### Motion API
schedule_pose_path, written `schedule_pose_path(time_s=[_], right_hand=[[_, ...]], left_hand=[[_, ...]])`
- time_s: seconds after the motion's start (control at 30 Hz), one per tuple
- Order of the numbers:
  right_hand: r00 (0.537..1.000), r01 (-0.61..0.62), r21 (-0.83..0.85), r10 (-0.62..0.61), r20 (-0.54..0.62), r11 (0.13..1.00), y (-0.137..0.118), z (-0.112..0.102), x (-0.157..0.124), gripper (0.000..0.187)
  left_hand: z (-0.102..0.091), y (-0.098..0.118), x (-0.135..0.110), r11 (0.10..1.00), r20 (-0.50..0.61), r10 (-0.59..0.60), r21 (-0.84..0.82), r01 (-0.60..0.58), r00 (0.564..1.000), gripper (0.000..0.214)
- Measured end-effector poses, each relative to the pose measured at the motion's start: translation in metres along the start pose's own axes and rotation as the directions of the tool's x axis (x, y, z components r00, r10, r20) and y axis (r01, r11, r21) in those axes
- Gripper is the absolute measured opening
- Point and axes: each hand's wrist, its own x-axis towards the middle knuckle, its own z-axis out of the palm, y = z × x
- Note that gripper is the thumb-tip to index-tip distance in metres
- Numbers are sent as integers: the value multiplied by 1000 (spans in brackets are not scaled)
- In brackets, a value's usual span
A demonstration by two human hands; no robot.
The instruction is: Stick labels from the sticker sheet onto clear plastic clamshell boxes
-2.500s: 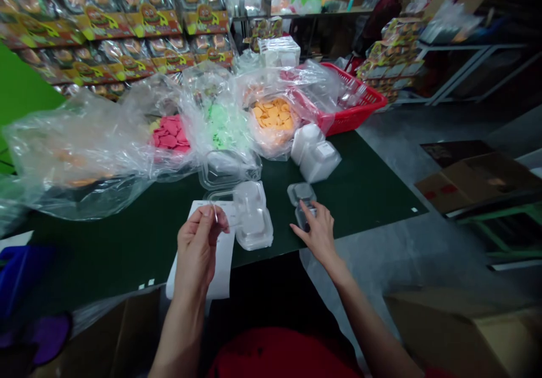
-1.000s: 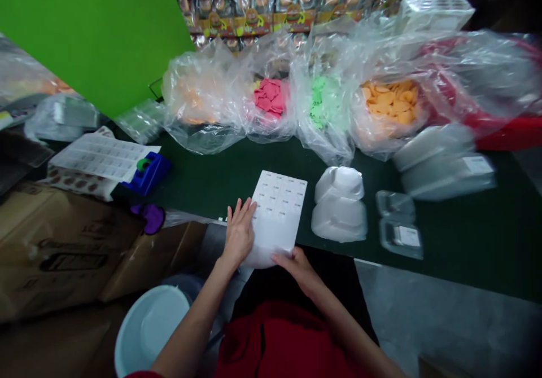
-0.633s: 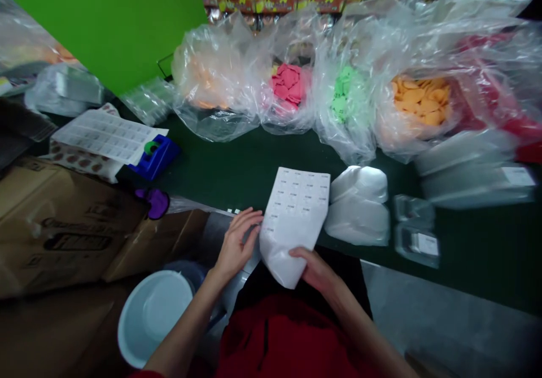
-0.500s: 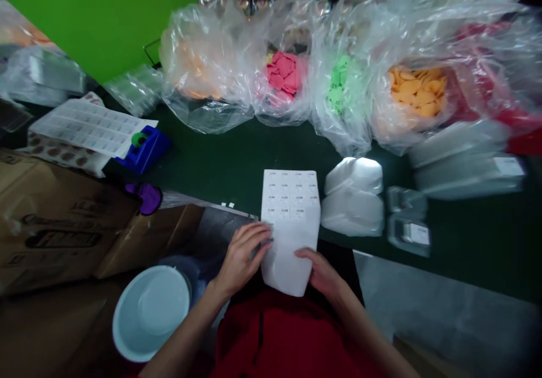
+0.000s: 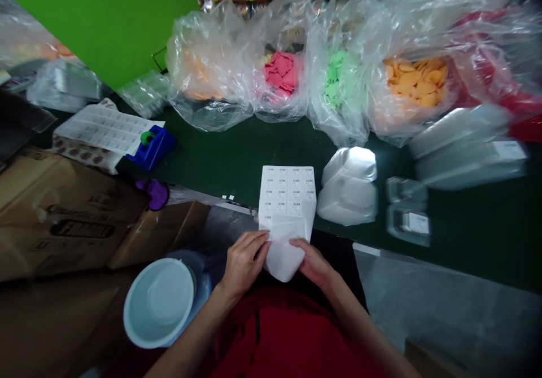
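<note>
A white sheet of printed labels (image 5: 287, 192) leans over the table's front edge; its upper part carries rows of small labels, and its lower part is bare backing that bends toward me. My right hand (image 5: 312, 260) grips the lower right side of the sheet, thumb on top. At the lower left edge my left hand (image 5: 245, 256) has thumb and fingertips pinched together on a small label, mostly hidden by the fingers. Right of the sheet stands a stack of clear plastic boxes (image 5: 348, 197), close but apart from my right hand.
Clear bags of orange, pink (image 5: 280, 76) and green (image 5: 336, 82) pieces line the back. A small labelled clear box (image 5: 409, 223) lies right. A blue tape dispenser (image 5: 154, 148) and purple scissors (image 5: 153, 193) lie left. Below stand a pale basin (image 5: 158, 304) and cardboard boxes (image 5: 76, 214).
The view has shifted slightly. The backing now folds over the middle of the sheet, and my left fingers have drawn closer together at its left edge.
</note>
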Motion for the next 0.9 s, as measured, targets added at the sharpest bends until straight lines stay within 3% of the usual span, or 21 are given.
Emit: schedule_pose_path(time_s=[0.17,0.3,0.43,0.57,0.7,0.9], right_hand=[[998,60,-80,-61,-7,995,-4,-7,-6,45],[998,58,-115,-58,5,992,-1,-16,-11,47],[998,66,-104,-67,-11,992,7,-23,-17,46],[999,35,-100,-36,-10,994,14,-28,-21,47],[1000,28,-49,-28,-1,998,16,-31,-19,46],[997,-13,35,10,76,999,19,-25,-9,49]], left_hand=[[3,7,7,991,11,-115,-71,115,993,14],[0,12,17,940,15,-301,-163,299,954,18],[-3,16,22,906,37,-369,-207,369,929,21],[0,22,27,923,-25,-346,-189,336,938,17],[0,20,30,962,-63,-242,-144,231,968,18],[-22,14,4,998,62,-41,-36,43,997,11]])
